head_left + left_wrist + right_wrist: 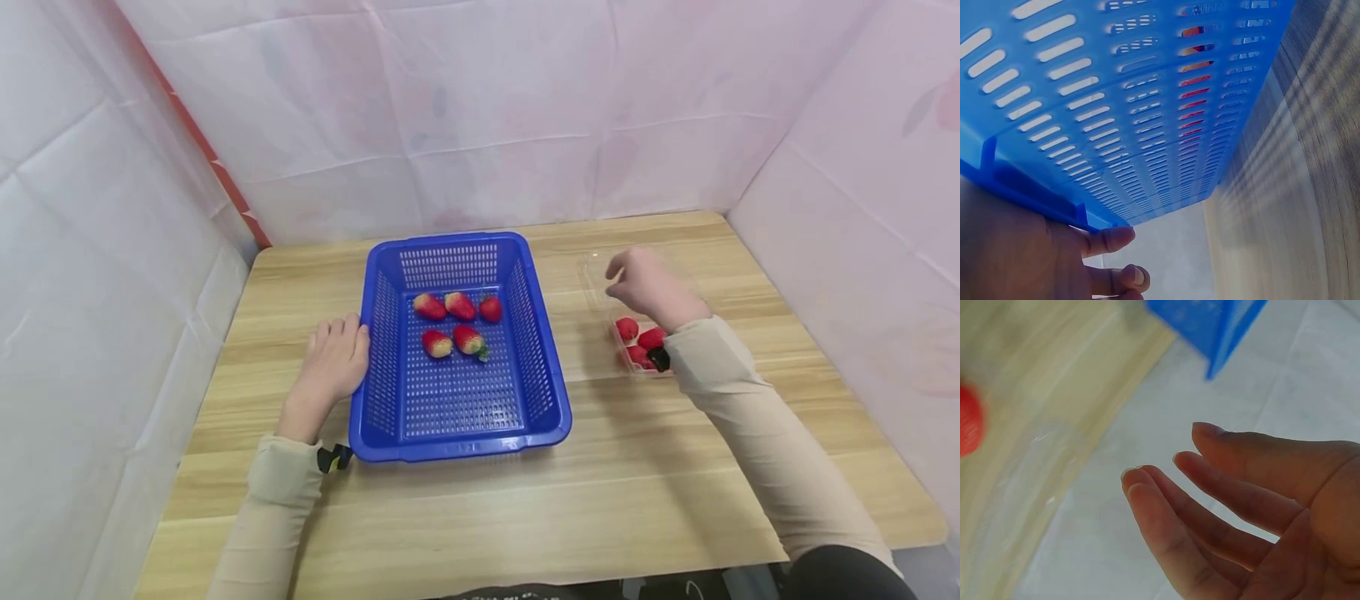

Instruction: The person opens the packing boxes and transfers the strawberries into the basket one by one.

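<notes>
A blue plastic basket [457,454] with slotted walls stands on the table, holding several strawberries [460,306] in two rows. My left hand [335,358] rests against its left rim, fingers pointing away from me and loosely extended; the left wrist view shows the fingers beside the basket wall [1147,156]. Over on the right, my right hand [651,287] hovers above a clear plastic clamshell box [637,372], with nothing in its relaxed, bent fingers. Several strawberries [627,328] sit in the near half of the box; my right wrist and sleeve cover part of it.
The wooden table [465,525] meets pale cloth walls [495,117] at the back and sides. The box's transparent lid [597,271] lies folded back towards the far side. A red strip [217,171] runs down the left back corner.
</notes>
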{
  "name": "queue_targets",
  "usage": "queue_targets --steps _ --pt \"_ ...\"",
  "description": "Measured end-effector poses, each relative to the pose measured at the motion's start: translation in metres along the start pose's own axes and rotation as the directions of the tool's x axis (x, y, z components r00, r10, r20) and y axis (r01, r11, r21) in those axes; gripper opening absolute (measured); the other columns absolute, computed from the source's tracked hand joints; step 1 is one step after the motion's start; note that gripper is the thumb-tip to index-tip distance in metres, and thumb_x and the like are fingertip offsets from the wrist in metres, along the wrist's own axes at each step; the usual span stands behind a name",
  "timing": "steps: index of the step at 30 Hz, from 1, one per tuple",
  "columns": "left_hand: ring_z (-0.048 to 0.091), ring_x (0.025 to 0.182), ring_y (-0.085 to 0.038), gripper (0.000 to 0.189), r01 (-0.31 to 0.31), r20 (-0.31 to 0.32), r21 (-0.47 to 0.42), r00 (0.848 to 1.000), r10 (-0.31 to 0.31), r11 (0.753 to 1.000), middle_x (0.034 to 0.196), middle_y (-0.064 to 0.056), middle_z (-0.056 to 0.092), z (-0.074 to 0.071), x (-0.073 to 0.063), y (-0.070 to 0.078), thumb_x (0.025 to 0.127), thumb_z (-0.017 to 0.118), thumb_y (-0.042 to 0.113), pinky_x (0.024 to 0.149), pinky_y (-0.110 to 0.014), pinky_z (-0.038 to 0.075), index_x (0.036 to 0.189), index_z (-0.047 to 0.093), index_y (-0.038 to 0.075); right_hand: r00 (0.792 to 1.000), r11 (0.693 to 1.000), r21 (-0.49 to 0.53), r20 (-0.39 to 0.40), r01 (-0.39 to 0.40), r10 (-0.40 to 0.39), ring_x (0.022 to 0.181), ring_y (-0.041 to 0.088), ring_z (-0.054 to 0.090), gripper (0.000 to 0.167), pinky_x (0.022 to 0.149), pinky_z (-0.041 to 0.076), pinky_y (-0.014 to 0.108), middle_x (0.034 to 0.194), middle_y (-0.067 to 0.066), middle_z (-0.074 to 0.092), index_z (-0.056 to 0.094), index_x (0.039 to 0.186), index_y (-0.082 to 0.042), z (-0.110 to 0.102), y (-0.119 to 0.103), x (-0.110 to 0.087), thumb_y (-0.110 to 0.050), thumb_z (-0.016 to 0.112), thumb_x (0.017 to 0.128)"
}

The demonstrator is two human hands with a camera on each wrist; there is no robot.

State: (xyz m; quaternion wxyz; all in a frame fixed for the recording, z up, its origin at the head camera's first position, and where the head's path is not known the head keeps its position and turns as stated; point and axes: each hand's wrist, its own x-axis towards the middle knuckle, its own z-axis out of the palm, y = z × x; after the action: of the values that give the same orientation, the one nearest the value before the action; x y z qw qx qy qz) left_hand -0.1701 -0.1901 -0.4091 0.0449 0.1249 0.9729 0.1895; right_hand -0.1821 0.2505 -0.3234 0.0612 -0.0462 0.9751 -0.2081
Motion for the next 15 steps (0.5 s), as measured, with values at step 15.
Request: queue_targets --steps 15 --pt "0.037 0.097 -0.038 0.041 0.013 0.017 -0.005 1.000 -0.013 1.000 0.104 -0.019 0.046 -0.003 -0.001 0.003 0.107 0.014 0.033 0.083 -0.050 0.030 0.113 0.042 0.002 0.998 0.998 -0.022 0.022 -0.064 0.064 0.082 0.037 0.065 0.034 0.081 0.047 0.054 0.093 0.025 0.070 0.068 0.099 0.012 0.041 0.070 -0.011 -0.018 0.072 0.084"
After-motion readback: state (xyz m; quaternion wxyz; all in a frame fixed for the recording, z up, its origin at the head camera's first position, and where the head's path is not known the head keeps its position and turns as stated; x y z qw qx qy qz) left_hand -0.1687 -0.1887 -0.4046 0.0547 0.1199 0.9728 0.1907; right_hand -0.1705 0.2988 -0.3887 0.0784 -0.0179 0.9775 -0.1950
